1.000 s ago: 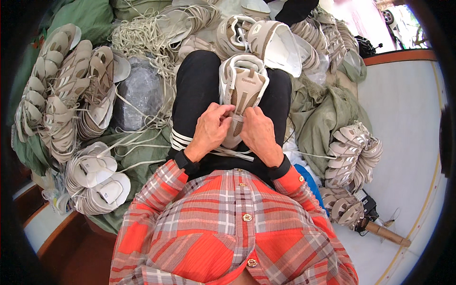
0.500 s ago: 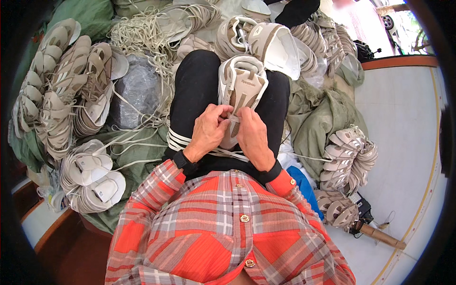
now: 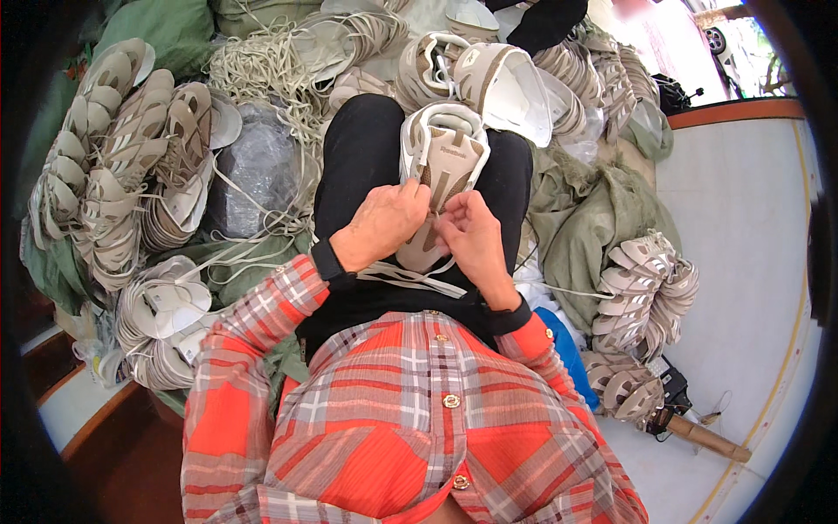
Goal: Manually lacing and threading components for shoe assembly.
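Observation:
A beige and white sneaker upper (image 3: pixel 454 155) lies along my lap between my thighs, its tongue and collar pointing away from me. My left hand (image 3: pixel 381 225) is closed at the left edge of its lacing opening, the fingertips gripping the upper there. Just to the right, my right hand (image 3: pixel 476 243) pinches a thin pale shoelace (image 3: pixel 439 212) over the front of the upper; the fingers partly hide it. Flat cream laces (image 3: pixel 410 279) trail across my lap below the toe.
Stacked beige uppers (image 3: pixel 122 175) stand on the left, beside a clear plastic-wrapped bundle (image 3: pixel 255 170). A heap of loose laces (image 3: pixel 262 70) and two more shoe uppers (image 3: pixel 497 83) lie ahead. On the right are green sacking (image 3: pixel 585 218), bundled shoe parts (image 3: pixel 642 288) and a wooden-handled tool (image 3: pixel 707 439).
My left hand has turned and moved slightly up along the upper, its elbow swinging outward. My right hand has shifted a little right, and its fingers have separated from the left ones.

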`<state>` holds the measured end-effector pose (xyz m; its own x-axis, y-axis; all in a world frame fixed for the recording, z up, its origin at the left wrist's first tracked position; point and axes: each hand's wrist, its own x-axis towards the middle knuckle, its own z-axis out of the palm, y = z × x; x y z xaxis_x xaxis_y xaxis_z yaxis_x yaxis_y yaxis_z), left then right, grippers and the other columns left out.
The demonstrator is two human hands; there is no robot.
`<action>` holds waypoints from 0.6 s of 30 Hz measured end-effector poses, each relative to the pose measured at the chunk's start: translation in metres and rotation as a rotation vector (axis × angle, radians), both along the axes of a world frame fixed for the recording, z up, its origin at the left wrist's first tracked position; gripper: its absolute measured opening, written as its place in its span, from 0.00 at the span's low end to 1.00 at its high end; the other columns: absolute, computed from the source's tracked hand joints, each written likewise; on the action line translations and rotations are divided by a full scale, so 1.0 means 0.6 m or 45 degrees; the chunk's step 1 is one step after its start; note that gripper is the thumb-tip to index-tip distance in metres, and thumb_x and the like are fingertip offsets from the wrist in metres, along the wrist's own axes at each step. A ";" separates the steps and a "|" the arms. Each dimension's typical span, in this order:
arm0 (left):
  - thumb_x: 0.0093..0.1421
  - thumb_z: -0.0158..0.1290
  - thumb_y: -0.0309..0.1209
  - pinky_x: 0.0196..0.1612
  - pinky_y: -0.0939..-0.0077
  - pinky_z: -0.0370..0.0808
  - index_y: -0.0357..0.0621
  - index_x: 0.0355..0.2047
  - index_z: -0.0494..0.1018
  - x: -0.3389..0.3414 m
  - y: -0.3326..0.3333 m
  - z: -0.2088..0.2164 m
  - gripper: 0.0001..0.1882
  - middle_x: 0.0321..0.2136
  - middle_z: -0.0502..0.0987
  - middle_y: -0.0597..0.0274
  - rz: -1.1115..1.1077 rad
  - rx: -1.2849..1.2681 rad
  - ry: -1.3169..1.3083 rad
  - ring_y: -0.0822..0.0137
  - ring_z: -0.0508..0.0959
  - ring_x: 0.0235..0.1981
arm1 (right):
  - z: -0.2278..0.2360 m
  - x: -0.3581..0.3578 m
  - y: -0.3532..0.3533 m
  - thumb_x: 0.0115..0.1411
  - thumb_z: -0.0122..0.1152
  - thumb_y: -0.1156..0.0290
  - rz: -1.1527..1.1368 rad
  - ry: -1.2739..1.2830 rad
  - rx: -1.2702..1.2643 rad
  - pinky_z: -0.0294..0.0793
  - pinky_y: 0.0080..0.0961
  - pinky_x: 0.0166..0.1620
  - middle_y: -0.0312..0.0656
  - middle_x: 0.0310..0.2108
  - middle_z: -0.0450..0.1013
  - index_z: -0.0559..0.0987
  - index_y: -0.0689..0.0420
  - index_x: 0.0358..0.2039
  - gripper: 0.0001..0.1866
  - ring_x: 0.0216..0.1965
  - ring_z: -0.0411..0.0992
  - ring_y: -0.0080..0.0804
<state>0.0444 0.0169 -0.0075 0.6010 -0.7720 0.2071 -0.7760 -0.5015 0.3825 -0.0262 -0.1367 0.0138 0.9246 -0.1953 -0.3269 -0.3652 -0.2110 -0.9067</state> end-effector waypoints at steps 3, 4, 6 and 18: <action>0.48 0.51 0.26 0.26 0.64 0.72 0.41 0.24 0.67 0.017 0.027 0.011 0.04 0.23 0.69 0.55 -0.063 0.152 -0.299 0.58 0.74 0.22 | 0.051 -0.017 -0.045 0.53 0.60 0.79 0.121 0.343 0.435 0.68 0.19 0.18 0.41 0.22 0.71 0.66 0.65 0.42 0.18 0.17 0.70 0.23; 0.51 0.49 0.27 0.27 0.64 0.71 0.42 0.25 0.67 0.040 0.055 0.009 0.03 0.23 0.68 0.55 -0.006 0.268 -0.353 0.57 0.72 0.22 | 0.068 -0.034 -0.068 0.53 0.61 0.79 0.193 0.356 0.518 0.67 0.19 0.17 0.40 0.21 0.71 0.63 0.66 0.48 0.23 0.16 0.70 0.24; 0.53 0.48 0.25 0.28 0.63 0.70 0.43 0.27 0.67 0.091 0.141 0.045 0.01 0.24 0.67 0.54 0.269 0.171 -0.339 0.54 0.72 0.26 | 0.119 -0.057 -0.108 0.54 0.59 0.79 0.307 0.498 0.438 0.69 0.18 0.16 0.39 0.22 0.72 0.62 0.65 0.52 0.26 0.15 0.70 0.23; 0.57 0.48 0.21 0.20 0.83 0.65 0.45 0.40 0.64 0.141 0.111 0.067 0.11 0.24 0.64 0.70 0.889 -1.292 0.902 0.76 0.65 0.20 | 0.289 -0.111 -0.156 0.54 0.62 0.75 0.606 0.559 0.005 0.62 0.15 0.16 0.32 0.18 0.73 0.67 0.51 0.57 0.29 0.14 0.66 0.16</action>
<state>0.1289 0.0833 0.0325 0.9996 0.0206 -0.0178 0.0172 0.0269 0.9995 -0.0925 -0.2303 0.1872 0.6900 0.2053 -0.6941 -0.5692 -0.4385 -0.6955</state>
